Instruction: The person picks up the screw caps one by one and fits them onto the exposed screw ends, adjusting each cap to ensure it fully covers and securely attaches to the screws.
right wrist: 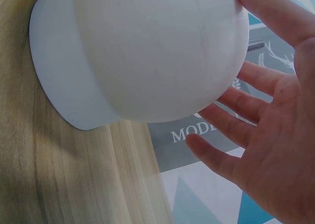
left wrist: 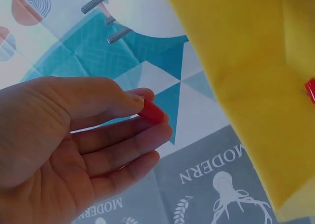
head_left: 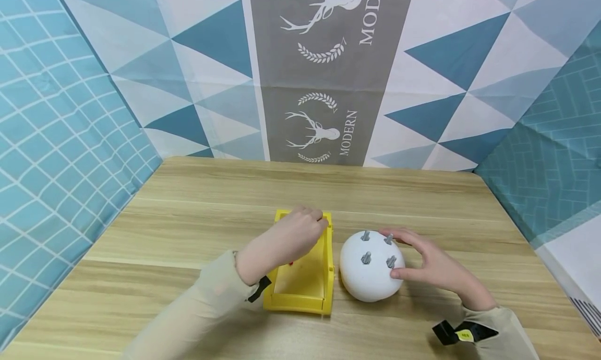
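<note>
My left hand (head_left: 291, 237) is above the far part of a yellow open box (head_left: 329, 276). In the left wrist view, its thumb and forefinger pinch a small red cylindrical piece (left wrist: 153, 112). My right hand (head_left: 439, 268) rests at the right side of a white rounded dome (head_left: 371, 284), its thumb near the front and the other fingers toward the back. Those fingers look spread and fairly straight in the right wrist view. Several grey threaded studs (head_left: 366, 258) stick up from the dome's top, and no red piece shows on them.
Inside the box lies another red piece (head_left: 290, 263), mostly hidden by my left arm. The box and the dome stand side by side on a wood-grain table (head_left: 202, 193). Behind the table hangs a patterned cloth (head_left: 319, 78), with blue cloth (head_left: 56, 125) along the left.
</note>
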### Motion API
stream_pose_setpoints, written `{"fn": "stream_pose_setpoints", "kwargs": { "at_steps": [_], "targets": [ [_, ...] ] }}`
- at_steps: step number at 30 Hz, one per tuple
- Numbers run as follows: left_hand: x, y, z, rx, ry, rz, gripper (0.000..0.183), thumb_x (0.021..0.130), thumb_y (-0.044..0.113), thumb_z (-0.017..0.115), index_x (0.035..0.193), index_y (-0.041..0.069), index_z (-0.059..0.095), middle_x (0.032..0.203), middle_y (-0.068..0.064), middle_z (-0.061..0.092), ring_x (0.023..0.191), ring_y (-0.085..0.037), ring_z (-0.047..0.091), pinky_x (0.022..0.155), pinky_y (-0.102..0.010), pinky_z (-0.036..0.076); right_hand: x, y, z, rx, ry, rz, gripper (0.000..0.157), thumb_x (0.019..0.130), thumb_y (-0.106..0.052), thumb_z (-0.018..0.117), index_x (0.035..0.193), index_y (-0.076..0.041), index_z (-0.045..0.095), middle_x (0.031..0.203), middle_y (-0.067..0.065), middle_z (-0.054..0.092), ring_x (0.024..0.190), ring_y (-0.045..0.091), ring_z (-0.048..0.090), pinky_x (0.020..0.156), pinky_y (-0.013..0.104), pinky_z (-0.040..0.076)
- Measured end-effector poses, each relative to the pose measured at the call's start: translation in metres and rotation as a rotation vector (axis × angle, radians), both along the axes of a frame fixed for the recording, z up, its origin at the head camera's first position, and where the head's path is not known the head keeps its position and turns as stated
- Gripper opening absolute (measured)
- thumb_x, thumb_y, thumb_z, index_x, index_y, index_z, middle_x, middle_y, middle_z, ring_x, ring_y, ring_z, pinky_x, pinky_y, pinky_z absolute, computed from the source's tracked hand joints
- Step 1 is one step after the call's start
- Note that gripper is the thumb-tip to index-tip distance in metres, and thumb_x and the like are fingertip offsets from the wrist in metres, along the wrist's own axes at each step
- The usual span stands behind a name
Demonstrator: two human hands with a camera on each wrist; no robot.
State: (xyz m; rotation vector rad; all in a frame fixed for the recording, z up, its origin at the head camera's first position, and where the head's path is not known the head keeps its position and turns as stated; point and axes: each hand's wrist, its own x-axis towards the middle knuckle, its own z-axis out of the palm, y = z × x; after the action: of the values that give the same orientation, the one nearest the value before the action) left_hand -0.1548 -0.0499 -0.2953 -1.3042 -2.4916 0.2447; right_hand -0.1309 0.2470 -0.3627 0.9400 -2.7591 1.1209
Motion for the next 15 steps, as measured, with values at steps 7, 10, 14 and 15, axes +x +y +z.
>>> {"fn": "stream_pose_setpoints", "kwargs": {
  "at_steps": [7,10,14,15],
  "targets": [
    [0.002,0.006,0.002,0.015,0.007,-0.002,0.013,0.083,-0.001,0.055,0.089,0.008,0.063,0.073,0.0,0.059,0.061,-0.011,0.048,0.056,-0.023,0.04,0.0,-0.001,0.0,0.005,0.016,0.007,0.068,0.072,-0.023,0.077,0.132,-0.023,0.045,0.13,0.004,0.049,0.117,0.006,0.044,0.091,0.041,0.042],
    [0.003,0.009,0.004,0.019,0.018,-0.02,0.014,0.083,-0.002,0.054,0.086,0.009,0.062,0.069,0.002,0.057,0.058,-0.009,0.046,0.053,-0.021,0.036,0.0,-0.001,-0.001,0.004,0.006,0.003,0.068,0.072,-0.023,0.076,0.132,-0.024,0.045,0.13,0.002,0.049,0.117,0.006,0.044,0.09,0.046,0.041],
    [0.001,0.014,0.004,0.037,0.031,-0.05,0.013,0.083,-0.002,0.053,0.08,0.01,0.059,0.064,0.003,0.053,0.054,-0.008,0.043,0.051,-0.02,0.032,0.0,-0.001,0.0,-0.002,0.002,-0.004,0.068,0.072,-0.023,0.076,0.132,-0.022,0.045,0.13,0.0,0.049,0.116,0.006,0.044,0.088,0.053,0.04],
    [0.001,0.015,0.004,0.047,0.03,-0.055,0.012,0.083,-0.001,0.053,0.08,0.01,0.058,0.063,0.004,0.053,0.053,-0.008,0.043,0.051,-0.02,0.033,0.0,-0.001,0.0,-0.002,0.004,-0.004,0.068,0.072,-0.023,0.077,0.132,-0.022,0.045,0.13,0.001,0.049,0.116,0.006,0.044,0.088,0.053,0.04]
  ]
}}
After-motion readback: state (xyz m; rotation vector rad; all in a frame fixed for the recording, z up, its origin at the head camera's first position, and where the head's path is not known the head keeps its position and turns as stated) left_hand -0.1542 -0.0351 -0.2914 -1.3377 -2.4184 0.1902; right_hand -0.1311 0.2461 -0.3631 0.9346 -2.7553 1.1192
